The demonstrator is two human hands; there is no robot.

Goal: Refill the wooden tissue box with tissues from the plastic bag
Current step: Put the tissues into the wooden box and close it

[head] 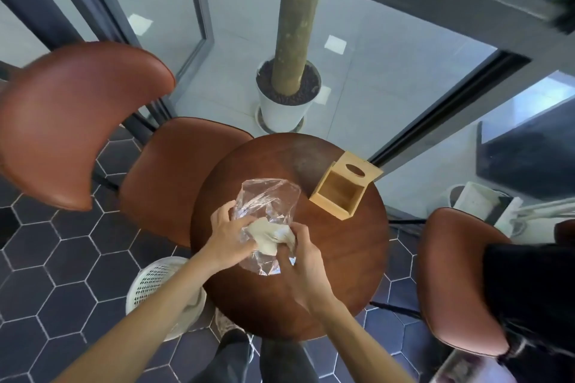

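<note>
Both hands work together over the middle of the round dark-brown wooden table (326, 289), towards its left part. The left hand (228, 235) has its fingers curled round the crumpled clear plastic bag (267, 199) and pinches the film at the side of the bundle. The right hand (300, 255) is closed on the soft cream-white bundle of tissues (267, 236) at the near end of the bag; how much of the bundle is already outside the film I cannot tell.

The light wooden tissue box (337, 193) stands near the far right edge of the table, well apart from the hands, away from the person and to the right. The right hand is the nearer one to it. The box is open: its cavity looks empty, and the lid with the oval slot (356, 170) leans up at its far side. The opening faces up and a little towards the person.

I judge that the tissues must first come free of the bag, then travel forward and right, and go down into the open cavity. The bundle is soft and may need squeezing to fit between the walls.
</note>
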